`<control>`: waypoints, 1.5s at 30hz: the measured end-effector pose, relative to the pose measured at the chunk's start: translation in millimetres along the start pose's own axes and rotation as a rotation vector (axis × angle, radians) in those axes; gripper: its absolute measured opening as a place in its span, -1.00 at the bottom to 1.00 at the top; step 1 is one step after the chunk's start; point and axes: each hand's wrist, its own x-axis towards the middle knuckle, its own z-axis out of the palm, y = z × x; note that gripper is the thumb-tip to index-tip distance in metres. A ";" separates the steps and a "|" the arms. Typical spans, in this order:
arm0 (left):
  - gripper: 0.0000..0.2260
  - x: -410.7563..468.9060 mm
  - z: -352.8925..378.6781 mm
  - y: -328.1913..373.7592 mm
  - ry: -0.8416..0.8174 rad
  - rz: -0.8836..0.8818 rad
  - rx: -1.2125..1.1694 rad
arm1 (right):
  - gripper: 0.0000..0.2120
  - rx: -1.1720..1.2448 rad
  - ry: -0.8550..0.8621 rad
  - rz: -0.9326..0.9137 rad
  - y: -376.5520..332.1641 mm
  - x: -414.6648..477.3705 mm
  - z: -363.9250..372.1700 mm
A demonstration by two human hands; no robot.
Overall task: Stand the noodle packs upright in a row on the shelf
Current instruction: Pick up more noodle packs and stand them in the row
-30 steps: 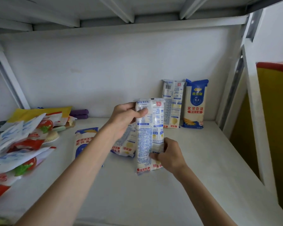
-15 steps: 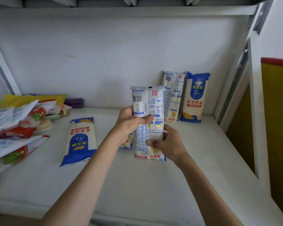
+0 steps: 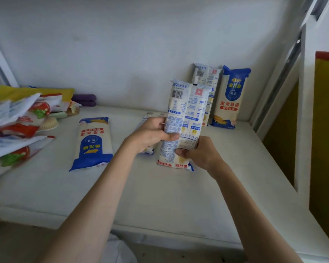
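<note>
A noodle pack point(image 3: 184, 122) is held upright near the middle of the white shelf point(image 3: 160, 196), its back panel with a barcode turned toward the camera and its red-and-blue bottom edge resting on, or just above, the shelf surface; which of the two cannot be told. The left hand point(image 3: 150, 133) is closed around the pack's left edge at mid height, the thumb pressed across the front. The right hand point(image 3: 201, 154) is closed on the lower right part of the pack, the thumb laid across its face and the fingers wrapped behind.

Behind the held pack, two more packs are stood upright against the back wall point(image 3: 122, 54): a white pack with a barcode point(image 3: 207, 80) and, touching it on the right, a blue-topped pack point(image 3: 230, 97).

A blue-and-white pack point(image 3: 93, 143) is seen lying flat on the shelf, left of the hands. Another flat pack point(image 3: 147, 149) is largely hidden behind the left hand. At the left end of the shelf, a loose heap of red, white and yellow packets point(image 3: 17, 122) is piled, with two purple items point(image 3: 84, 99) stacked against the wall just beside it.
</note>
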 end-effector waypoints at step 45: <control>-0.72 173.2 -29.3 -28.1 0.469 0.063 0.074 | -0.72 -0.509 0.458 0.011 0.9 181.1 36.2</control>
